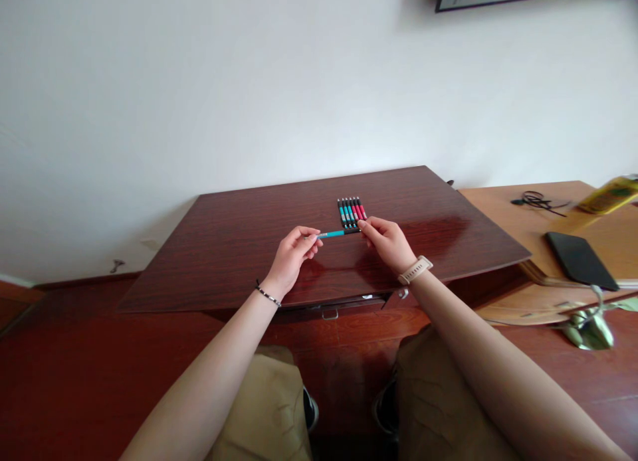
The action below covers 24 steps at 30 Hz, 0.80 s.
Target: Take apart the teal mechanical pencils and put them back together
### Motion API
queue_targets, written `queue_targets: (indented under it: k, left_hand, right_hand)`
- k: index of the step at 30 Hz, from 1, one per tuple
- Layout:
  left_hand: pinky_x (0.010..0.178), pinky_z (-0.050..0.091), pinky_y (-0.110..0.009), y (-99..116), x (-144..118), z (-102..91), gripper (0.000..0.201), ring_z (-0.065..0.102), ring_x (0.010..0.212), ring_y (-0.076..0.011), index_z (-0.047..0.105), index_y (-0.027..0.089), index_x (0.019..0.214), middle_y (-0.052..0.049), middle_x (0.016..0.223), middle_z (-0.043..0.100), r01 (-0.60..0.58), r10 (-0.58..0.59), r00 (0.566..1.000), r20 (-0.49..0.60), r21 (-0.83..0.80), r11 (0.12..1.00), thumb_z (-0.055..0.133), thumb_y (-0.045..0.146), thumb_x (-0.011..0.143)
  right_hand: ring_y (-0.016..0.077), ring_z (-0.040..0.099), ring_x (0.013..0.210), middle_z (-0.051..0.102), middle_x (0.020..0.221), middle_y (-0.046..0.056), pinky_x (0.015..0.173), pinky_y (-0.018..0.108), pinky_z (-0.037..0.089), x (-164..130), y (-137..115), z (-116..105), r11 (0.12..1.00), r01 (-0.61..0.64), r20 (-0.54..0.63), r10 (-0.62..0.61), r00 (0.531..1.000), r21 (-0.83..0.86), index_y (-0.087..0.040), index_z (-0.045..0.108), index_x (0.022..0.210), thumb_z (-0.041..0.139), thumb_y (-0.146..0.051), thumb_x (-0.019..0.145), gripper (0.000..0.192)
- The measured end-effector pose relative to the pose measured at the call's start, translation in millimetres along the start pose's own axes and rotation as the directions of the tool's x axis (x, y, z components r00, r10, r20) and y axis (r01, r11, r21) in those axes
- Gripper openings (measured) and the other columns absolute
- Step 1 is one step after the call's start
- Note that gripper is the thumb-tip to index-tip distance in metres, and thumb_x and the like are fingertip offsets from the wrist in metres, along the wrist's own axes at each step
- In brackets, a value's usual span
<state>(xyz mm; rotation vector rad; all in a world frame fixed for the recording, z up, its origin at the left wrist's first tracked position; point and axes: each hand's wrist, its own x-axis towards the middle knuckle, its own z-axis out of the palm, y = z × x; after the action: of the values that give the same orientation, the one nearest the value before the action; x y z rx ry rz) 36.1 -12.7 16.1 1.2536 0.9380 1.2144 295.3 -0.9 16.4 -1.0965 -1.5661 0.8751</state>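
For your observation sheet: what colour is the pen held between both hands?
Teal with a black end; the pen shows in the head view.

A row of pens (351,211) lay on the surface (239,248), just behind the pen (335,234) held between both hands.

You have one view, from the camera on your head. It looks forward and down over your knees at the dark desk (224,248), which fills the middle ground near you. The white wall (199,82) fills the upper half, and the lighter table (528,215) lies at your right edge.
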Motion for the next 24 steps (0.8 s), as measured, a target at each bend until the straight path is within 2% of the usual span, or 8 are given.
queue_targets:
  k: [7, 16, 21, 24]
  left_hand:
    - [0.071, 0.050, -0.026, 2, -2, -4.0, 0.028, 0.066, 0.078, -0.0140, 0.072, 0.017, 0.112, -0.009, 0.103, 0.080, -0.108, 0.098, 0.994, 0.058, 0.215, 0.971, 0.074, 0.039, 0.095]
    - [0.079, 0.058, -0.028, 6, -5, -3.3, 0.019, 0.072, 0.081, -0.0144, 0.076, 0.020, 0.112, -0.005, 0.105, 0.078, -0.309, 0.298, 0.950, 0.094, 0.431, 0.848, 0.072, 0.034, 0.098]
    - [0.080, 0.058, -0.027, 12, -9, 0.0, 0.018, 0.074, 0.083, -0.0139, 0.076, 0.022, 0.114, -0.004, 0.109, 0.078, -0.354, 0.343, 0.931, 0.122, 0.521, 0.777, 0.067, 0.033, 0.102]
    - [0.079, 0.058, -0.026, 16, -14, 4.1, 0.017, 0.074, 0.084, -0.0145, 0.075, 0.022, 0.115, -0.004, 0.108, 0.079, -0.381, 0.347, 0.923, 0.170, 0.545, 0.747, 0.066, 0.033, 0.103]
  right_hand:
    - [0.0142, 0.044, 0.061, 0.050, 0.063, -0.002, 0.061, 0.030, 0.034, 1, 2, -2, 1.000, 0.001, 0.005, -0.001, 1.000, 0.026, -0.022, 0.054, 0.068, 0.062, -0.068, 0.100, 0.057]
    - [0.0132, 0.038, 0.060, 0.046, 0.063, -0.003, 0.059, 0.030, 0.029, 0, 3, -1, 0.983, -0.090, 0.014, 0.089, 0.996, 0.159, -0.022, 0.052, 0.066, 0.066, -0.068, 0.097, 0.057]
    - [0.0124, 0.035, 0.059, 0.044, 0.063, -0.004, 0.059, 0.030, 0.027, -1, 2, 3, 0.955, -0.153, 0.032, 0.150, 0.988, 0.253, -0.021, 0.053, 0.066, 0.071, -0.067, 0.093, 0.057]
    - [0.0126, 0.036, 0.058, 0.045, 0.063, -0.004, 0.057, 0.030, 0.026, -2, 3, 5, 0.930, -0.191, -0.004, 0.203, 0.979, 0.315, -0.021, 0.055, 0.068, 0.072, -0.069, 0.091, 0.055]
